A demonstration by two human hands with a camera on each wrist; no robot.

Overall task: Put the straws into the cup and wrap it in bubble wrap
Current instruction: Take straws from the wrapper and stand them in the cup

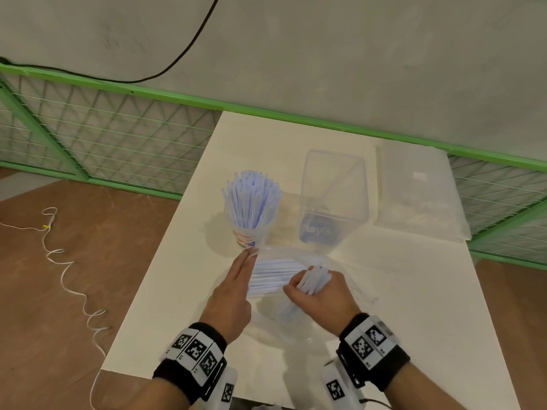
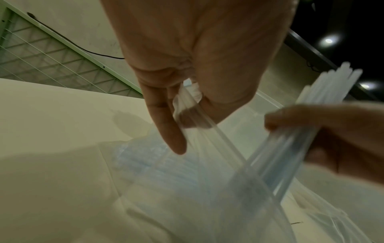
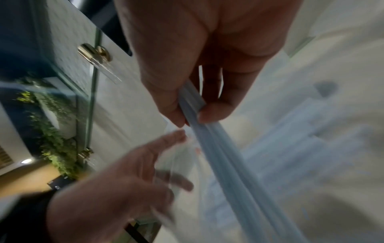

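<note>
head view, step: still on the straws part. My cup [image 1: 251, 229] is upright on the table [image 1: 384, 291], already stuffed with straws [image 1: 251, 199], and I'm pulling another bunch out of the clear bag [image 1: 334, 279].
head view, grip: right hand [image 1: 321, 294] is curled round a bundle of straws [image 1: 314, 280]; left hand [image 1: 233, 291] has fingers mostly straight, pinching the bag's edge just in front of the cup.
head view, next: I reckon the bundle needs lifting clear, turning upright and dropping in without tipping the cup. The bubble wrap is probably the clear stack [image 1: 420, 193] at the back right, untouched.
left wrist view, grip: thumb and fingers pinch a fold of the bag film; the rest of the hand is loose.
right wrist view, grip: fingers and thumb closed tight on the bundle, though it's blurry. Cup not visible here.
</note>
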